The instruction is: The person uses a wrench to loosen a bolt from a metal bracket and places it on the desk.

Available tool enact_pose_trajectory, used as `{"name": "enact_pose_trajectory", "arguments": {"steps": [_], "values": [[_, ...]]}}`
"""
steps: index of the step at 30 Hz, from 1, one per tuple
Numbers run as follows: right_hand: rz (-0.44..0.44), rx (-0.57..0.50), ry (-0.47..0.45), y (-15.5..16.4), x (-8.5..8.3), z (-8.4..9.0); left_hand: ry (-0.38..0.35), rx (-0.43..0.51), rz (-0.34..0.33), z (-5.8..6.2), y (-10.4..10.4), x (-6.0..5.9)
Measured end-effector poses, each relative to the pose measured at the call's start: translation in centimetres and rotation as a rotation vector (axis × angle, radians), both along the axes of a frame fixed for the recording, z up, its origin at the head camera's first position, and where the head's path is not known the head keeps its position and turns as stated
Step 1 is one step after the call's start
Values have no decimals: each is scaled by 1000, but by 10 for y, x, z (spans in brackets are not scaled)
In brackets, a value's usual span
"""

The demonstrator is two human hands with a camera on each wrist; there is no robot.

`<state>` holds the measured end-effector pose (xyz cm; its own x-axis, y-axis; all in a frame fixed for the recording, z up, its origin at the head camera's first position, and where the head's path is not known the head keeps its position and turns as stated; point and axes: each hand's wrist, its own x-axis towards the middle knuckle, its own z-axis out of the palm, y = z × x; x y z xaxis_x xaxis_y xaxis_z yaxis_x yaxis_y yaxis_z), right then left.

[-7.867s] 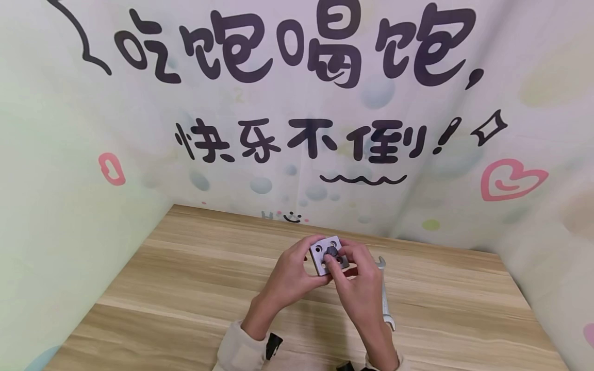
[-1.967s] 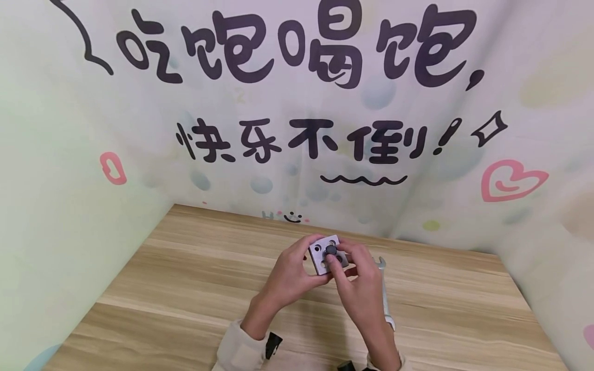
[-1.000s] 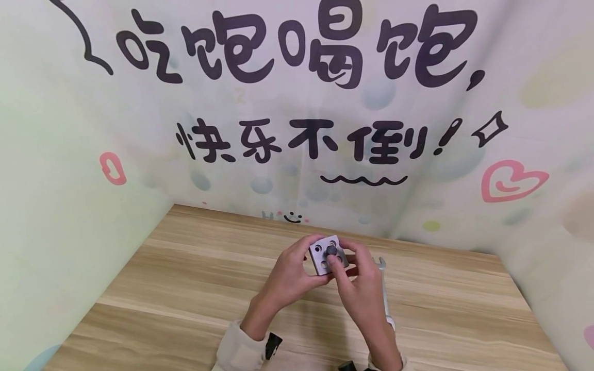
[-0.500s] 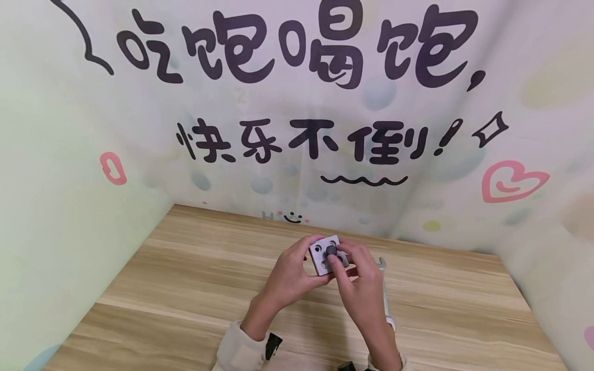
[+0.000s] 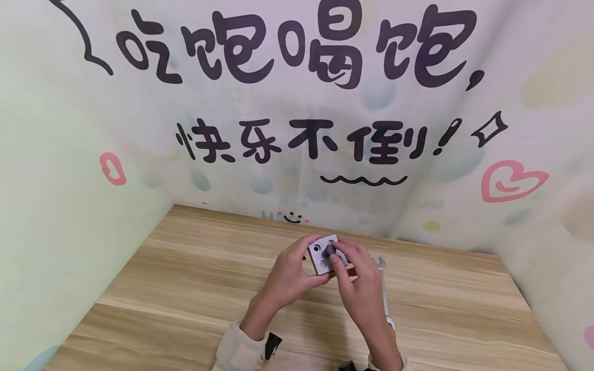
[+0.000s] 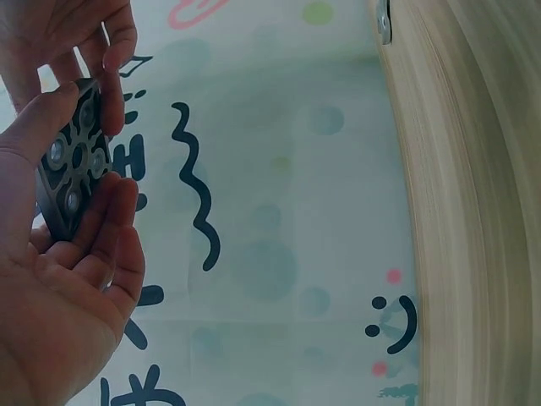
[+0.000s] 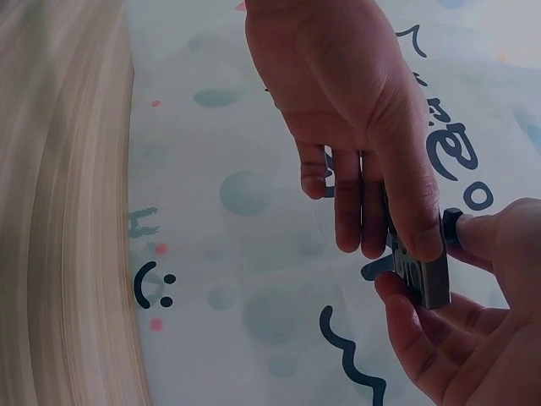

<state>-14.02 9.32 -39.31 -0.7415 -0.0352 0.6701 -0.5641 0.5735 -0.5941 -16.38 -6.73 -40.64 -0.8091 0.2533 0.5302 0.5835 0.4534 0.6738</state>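
My left hand (image 5: 289,270) grips a small square metal plate (image 5: 319,264) by its edges, holding it up over the table. Round holes sit near the plate's corners, and a dark bolt (image 5: 330,250) with a hex-looking head stands out from its middle. The thumb and index finger of my right hand (image 5: 363,275) are at the bolt head and pinch it from the right. In the left wrist view the plate (image 6: 78,156) shows its other face, with a dark, grooved pattern. Part of the bolt head (image 7: 452,227) appears beside the right thumb in the right wrist view.
An open-ended wrench (image 5: 384,296) lies on the wooden table (image 5: 185,268), partly behind my right forearm. A printed cloth wall (image 5: 297,103) rises at the table's back edge, with more cloth at both sides. Black straps (image 5: 273,345) show at the wrists.
My right thumb and index finger have shifted around the bolt head several times, and the head looks slightly turned. The left hand and plate have hardly moved.
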Motion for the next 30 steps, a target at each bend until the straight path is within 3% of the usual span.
{"name": "enact_pose_trajectory", "arguments": {"steps": [9, 15, 30], "values": [[16, 4, 21, 0, -1, 0, -22, 5, -7, -1, 0, 0], [29, -25, -17, 0, 1, 0, -42, 15, -9, 0, -1, 1], [-35, -56, 13, -3, 0, -1, -28, 14, -27, 0, 1, 1]]}}
